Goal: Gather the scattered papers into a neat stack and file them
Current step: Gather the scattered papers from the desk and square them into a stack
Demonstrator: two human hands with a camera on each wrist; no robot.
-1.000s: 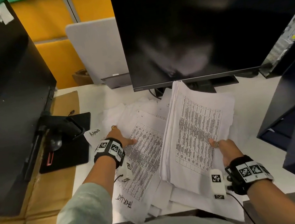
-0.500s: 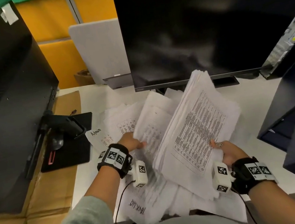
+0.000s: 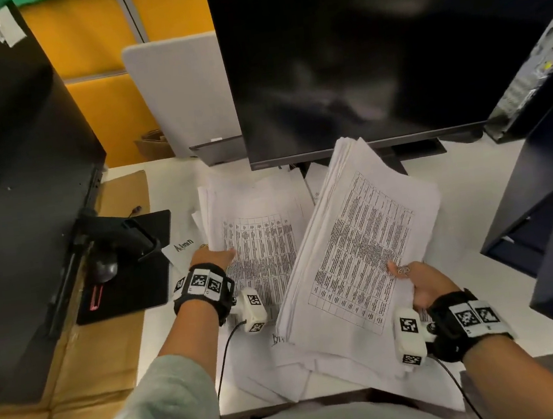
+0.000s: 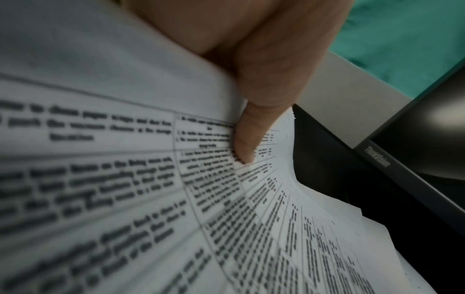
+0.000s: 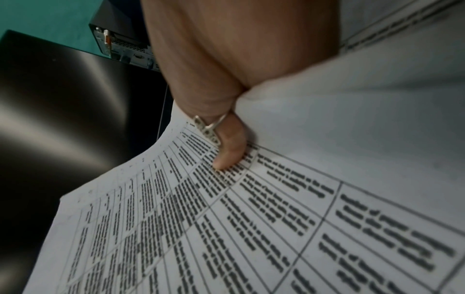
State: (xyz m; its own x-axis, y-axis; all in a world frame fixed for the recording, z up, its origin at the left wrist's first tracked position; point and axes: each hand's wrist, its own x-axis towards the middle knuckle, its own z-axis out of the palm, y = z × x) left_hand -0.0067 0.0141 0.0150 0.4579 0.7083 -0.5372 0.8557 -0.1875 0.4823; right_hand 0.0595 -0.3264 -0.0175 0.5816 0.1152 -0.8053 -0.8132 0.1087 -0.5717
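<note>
A thick stack of printed papers is tilted up off the desk, and my right hand grips its near right edge with the ringed thumb on top. A thinner bundle of papers is lifted at the left, where my left hand holds its left edge, thumb pressed on the printed table. More loose sheets lie spread on the white desk beneath both bundles, some overhanging the front edge.
A dark monitor stands right behind the papers. At the left sit a black computer case, a black pad with a scanner and cardboard. A dark blue shelf unit closes the right side.
My right hand has raised the thick stack and turned it clockwise. My left hand went from lying flat on the sheets to lifting a bundle by its left edge.
</note>
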